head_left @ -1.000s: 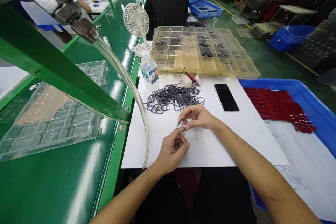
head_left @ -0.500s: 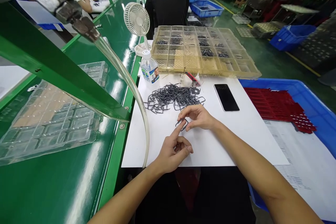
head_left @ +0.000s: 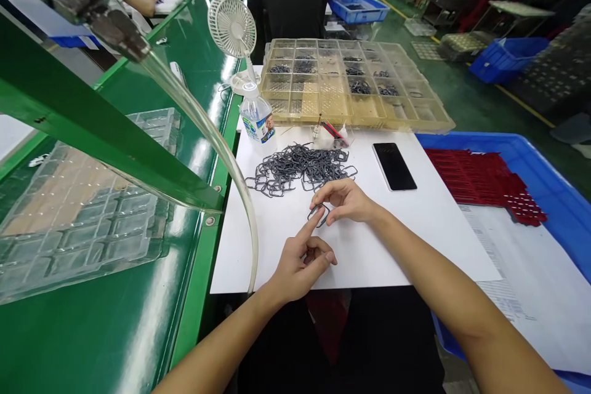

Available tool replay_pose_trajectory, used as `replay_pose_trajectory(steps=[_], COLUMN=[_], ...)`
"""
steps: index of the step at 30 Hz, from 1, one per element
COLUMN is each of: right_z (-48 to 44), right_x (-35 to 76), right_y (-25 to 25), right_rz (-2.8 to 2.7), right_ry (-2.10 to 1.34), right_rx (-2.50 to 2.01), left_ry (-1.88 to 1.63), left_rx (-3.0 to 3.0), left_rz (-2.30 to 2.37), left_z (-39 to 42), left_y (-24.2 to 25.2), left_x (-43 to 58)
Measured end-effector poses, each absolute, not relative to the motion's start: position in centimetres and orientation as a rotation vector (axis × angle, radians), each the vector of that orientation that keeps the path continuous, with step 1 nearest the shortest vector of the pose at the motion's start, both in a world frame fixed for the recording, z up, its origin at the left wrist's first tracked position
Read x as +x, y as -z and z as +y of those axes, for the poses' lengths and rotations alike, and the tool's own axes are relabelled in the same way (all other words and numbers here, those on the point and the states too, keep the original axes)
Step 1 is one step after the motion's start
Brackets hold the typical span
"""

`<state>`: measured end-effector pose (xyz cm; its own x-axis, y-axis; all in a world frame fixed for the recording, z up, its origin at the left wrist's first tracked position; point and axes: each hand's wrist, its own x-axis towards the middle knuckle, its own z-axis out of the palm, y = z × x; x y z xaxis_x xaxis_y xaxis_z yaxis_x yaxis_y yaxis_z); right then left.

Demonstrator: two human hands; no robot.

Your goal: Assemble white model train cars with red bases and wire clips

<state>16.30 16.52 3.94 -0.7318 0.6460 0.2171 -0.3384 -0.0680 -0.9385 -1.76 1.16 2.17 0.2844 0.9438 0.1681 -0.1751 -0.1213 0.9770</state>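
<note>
The left hand (head_left: 302,265), thumb and index apart, has slid its index up across the ring (head_left: 324,223), which the right hand (head_left: 351,202) pinches above the table (head_left: 268,240), off its near edge, apparently leaving the right bearing it.

With twelve straight ahead of the person, the right hand (head_left: 344,202) pinches a thin dark loop (head_left: 325,218) between thumb and fingers; the left hand (head_left: 300,263) points its straight index finger at the loop, other fingers curled. Similar pieces lie in a pile (head_left: 300,166) towards twelve, just beyond the right hand. A bottle (head_left: 257,120) and a white fan (head_left: 232,24) stand at eleven, a compartment box (head_left: 327,98) spreads from twelve to one, and a phone (head_left: 394,166) lies at two. Between two and three, a blue bin (head_left: 549,175) holds red pieces (head_left: 466,175). A clear hose (head_left: 231,163) curves down at ten.
</note>
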Motion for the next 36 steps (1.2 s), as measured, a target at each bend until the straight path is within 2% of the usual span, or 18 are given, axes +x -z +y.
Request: replay_pose_trajectory(steps=[36], right_z=[15.5], right_x=[16.2], right_y=[-5.0], right_rz=[-1.72], right_ry=[-1.915], right_rx=[-0.369], left_ry=[-1.054], left_rx=[1.334], left_rz=[0.865], left_z=[1.0], left_y=[-2.7], left_x=[-1.9])
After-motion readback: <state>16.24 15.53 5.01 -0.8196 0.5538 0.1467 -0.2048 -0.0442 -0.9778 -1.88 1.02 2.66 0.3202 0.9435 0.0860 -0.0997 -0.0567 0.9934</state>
